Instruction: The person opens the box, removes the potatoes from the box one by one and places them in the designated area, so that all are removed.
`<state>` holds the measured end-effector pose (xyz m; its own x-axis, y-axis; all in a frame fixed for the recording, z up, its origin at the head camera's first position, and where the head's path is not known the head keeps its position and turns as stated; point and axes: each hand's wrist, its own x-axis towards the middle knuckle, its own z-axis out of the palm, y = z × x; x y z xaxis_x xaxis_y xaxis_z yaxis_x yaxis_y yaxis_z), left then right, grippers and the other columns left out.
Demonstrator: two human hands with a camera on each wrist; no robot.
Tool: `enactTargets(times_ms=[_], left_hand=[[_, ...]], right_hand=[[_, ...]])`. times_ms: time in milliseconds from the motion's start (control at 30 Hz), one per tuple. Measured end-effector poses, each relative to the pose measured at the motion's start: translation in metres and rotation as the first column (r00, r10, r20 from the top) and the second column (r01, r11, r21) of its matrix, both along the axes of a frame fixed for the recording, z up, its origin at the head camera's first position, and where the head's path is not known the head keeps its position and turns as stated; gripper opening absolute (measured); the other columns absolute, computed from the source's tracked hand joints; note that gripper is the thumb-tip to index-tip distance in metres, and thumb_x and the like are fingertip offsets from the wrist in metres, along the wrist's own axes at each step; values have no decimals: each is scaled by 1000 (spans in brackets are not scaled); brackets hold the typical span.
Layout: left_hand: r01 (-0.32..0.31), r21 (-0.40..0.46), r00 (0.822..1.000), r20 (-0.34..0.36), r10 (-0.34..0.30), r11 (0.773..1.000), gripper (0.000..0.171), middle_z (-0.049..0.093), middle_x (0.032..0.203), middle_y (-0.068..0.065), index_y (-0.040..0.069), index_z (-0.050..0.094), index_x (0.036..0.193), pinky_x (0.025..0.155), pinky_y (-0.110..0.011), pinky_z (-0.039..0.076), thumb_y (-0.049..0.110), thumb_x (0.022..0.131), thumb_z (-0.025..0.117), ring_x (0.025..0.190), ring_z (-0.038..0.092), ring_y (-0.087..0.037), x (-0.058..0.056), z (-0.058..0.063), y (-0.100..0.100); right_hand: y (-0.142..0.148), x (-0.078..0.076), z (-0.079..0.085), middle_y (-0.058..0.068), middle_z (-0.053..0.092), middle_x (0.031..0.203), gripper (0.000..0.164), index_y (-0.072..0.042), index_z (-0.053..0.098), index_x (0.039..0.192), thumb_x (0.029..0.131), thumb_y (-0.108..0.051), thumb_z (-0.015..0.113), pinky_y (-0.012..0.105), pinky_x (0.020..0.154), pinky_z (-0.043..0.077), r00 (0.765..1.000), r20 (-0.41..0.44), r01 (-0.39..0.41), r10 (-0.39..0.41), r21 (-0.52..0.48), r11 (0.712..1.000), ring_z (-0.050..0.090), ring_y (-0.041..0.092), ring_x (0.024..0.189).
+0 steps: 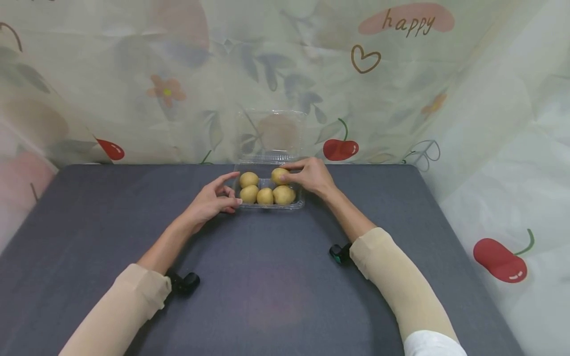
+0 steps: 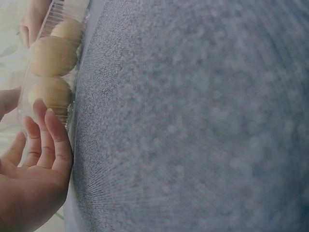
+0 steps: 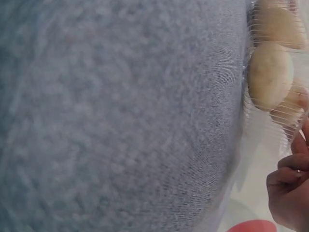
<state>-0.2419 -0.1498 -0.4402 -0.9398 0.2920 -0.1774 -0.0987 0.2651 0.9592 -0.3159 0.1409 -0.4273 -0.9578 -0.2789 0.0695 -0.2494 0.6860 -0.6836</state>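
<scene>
A clear plastic clamshell box (image 1: 267, 206) stands near the table's back edge, its lid (image 1: 276, 131) raised behind it. Inside lie several small yellow potatoes (image 1: 264, 196): a front row, plus one at the back left (image 1: 249, 179). My right hand (image 1: 315, 177) reaches in over the right side and pinches a potato (image 1: 278, 174) at the back right between thumb and fingers. At the box's left side my left hand (image 1: 210, 200) touches the wall, thumb at the front corner and forefinger stretched toward the back. Its fingers (image 2: 59, 137) look relaxed in the left wrist view.
The box rests on a dark grey tabletop (image 1: 267, 277). Right behind the table hangs a pale patterned curtain (image 1: 276, 59), with more of it along the right side (image 1: 512, 188). A black wrist camera sits on each forearm.
</scene>
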Motion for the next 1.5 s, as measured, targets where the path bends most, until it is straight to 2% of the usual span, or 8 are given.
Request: enactTargets(times_ms=[67, 200, 433, 667, 933, 1167, 1400, 1500], left_hand=[[1, 0, 1000, 0, -1, 1000, 77, 55, 94, -10, 24, 32, 156, 80, -39, 58, 10, 92, 71, 89, 64, -30, 0, 0, 0], [-2, 3, 1000, 4, 2, 1000, 76, 55, 94, -11, 24, 32, 156, 81, -40, 57, 11, 92, 71, 90, 63, -32, 0, 1, 1], [5, 18, 1000, 8, -5, 1000, 76, 54, 93, -11, 23, 32, 156, 84, -41, 57, 11, 92, 71, 92, 63, -33, 0, 0, -1], [8, 25, 1000, -2, -8, 1000, 76, 55, 91, -9, 23, 32, 156, 82, -38, 57, 10, 92, 71, 89, 63, -30, 0, -2, -2], [5, 36, 1000, 15, -5, 999, 76, 55, 93, -10, 25, 32, 156, 84, -39, 57, 10, 92, 71, 94, 63, -33, 0, -2, -1], [9, 49, 1000, 18, -10, 999, 76, 55, 93, -11, 22, 31, 156, 84, -40, 57, 8, 92, 70, 91, 63, -31, 1, -1, -1], [12, 55, 1000, 16, -13, 998, 76, 55, 94, -12, 21, 31, 156, 85, -41, 57, 9, 92, 71, 91, 63, -31, 0, -2, -1], [13, 57, 1000, 14, -14, 998, 76, 55, 94, -12, 22, 31, 156, 85, -41, 57, 9, 92, 70, 92, 63, -32, 0, -3, -2]], right_hand=[[1, 0, 2, -5, 75, 103, 37, -31, 79, 110, 77, -48, 84, 31, 68, 49, 1000, -4, 1, -1, -24, 1000, 65, 13, 100], [3, 2, 7, -4, 75, 107, 33, -28, 80, 108, 78, -42, 85, 31, 81, 53, 1000, -20, 9, -11, -100, 995, 65, 12, 108], [9, 7, 14, -5, 75, 100, 33, -26, 80, 106, 77, -39, 87, 31, 70, 53, 998, -57, 24, -37, -209, 978, 66, 11, 85], [17, 9, 15, -2, 75, 98, 35, -21, 79, 108, 77, -36, 87, 30, 74, 58, 998, -53, 15, -32, -287, 958, 72, 11, 89], [26, 10, 14, 5, 73, 102, 32, -12, 76, 110, 80, -22, 86, 47, 73, 60, 999, -32, -15, 3, -391, 920, 73, 21, 83], [38, 11, 10, 6, 71, 109, 32, -10, 75, 113, 83, -18, 83, 27, 73, 58, 1000, -14, -19, 15, -395, 919, 71, 22, 90], [51, 11, 10, 13, 70, 115, 38, -8, 73, 121, 85, -17, 81, 20, 73, 54, 1000, 11, -20, 26, -378, 926, 66, 27, 97], [51, 19, 23, 17, 69, 116, 37, -2, 70, 123, 87, -11, 78, 19, 72, 52, 999, 17, -34, 43, -360, 932, 64, 26, 97]])
